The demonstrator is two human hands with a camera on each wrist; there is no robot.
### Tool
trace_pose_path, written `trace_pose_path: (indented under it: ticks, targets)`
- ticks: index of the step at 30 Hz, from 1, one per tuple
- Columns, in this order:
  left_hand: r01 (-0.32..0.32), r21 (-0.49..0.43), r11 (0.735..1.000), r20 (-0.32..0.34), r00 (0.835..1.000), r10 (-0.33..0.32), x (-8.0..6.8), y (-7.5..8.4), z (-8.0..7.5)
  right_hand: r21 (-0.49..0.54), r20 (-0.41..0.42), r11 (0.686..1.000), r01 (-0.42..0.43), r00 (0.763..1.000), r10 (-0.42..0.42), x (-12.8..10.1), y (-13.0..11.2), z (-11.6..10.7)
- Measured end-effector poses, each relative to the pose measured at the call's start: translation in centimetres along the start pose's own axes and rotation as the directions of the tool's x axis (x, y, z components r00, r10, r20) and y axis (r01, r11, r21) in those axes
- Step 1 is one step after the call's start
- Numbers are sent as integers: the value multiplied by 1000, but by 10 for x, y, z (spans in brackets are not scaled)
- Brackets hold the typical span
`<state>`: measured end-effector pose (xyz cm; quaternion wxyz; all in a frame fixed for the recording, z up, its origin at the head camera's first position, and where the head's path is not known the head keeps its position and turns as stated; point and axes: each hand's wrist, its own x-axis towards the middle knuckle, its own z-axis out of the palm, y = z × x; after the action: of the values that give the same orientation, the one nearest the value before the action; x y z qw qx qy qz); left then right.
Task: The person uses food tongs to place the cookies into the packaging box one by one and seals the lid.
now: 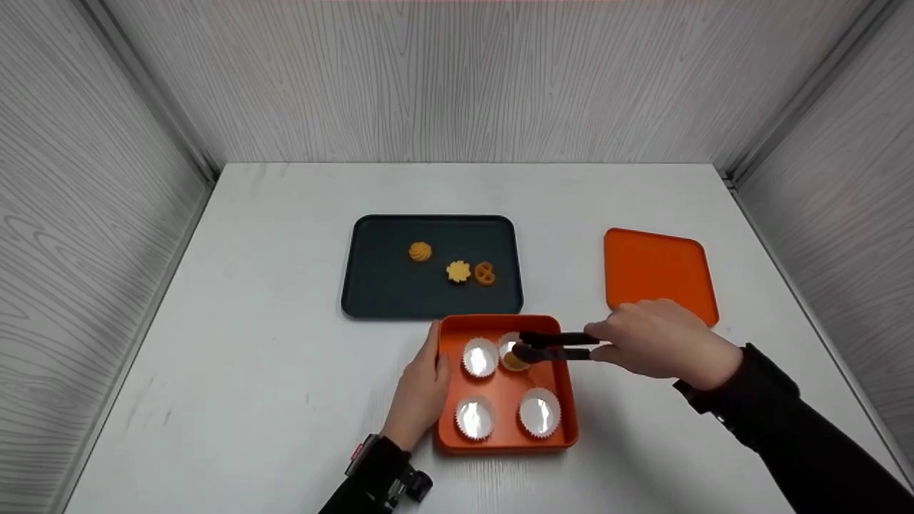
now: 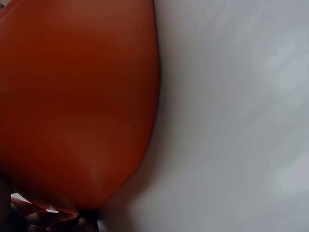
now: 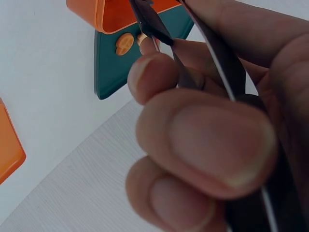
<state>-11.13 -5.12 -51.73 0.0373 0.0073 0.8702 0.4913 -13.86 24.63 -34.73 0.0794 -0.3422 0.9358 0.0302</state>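
Black tongs (image 1: 553, 345) gripped by right hand (image 1: 660, 348) fingers over orange box (image 1: 505, 435); left hand (image 1: 418, 392) flat against box; dark tray (image 1: 378, 285) behind.

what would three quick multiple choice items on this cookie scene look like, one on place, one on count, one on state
1. Where does the orange lid lie?
A. on the table to the right of the dark tray
B. on top of the orange box
C. inside the dark tray

2. How many cookies are on the dark tray?
A. one
B. three
C. five

3. What is the right hand doing?
A. resting flat on the table
B. gripping black tongs over the box
C. lifting the lid

Answers:
1 A, the lid lies flat on the table, apart from the orange box.
2 B, a swirl, a flower and a pretzel shape lie there.
3 B, the black tongs hold a cookie over a paper cup, while the left hand rests against the box's side.
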Motion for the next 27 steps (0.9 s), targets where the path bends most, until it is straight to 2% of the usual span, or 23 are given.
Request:
trace_pose_path:
  ticks: [4,21,27]
  targets:
    - [-4,6,1000,-2,1000,4,0,-1,0,1,-5,1000,-6,1000,6,1,1,1]
    - [4,-13,1000,2,1000,-4,-1,0,0,75,-117,997,13,993,-4,-4,10,-1]
    - [-3,-10,1000,0,1000,3,-1,0,0,122,-152,992,-12,988,31,-4,14,3]
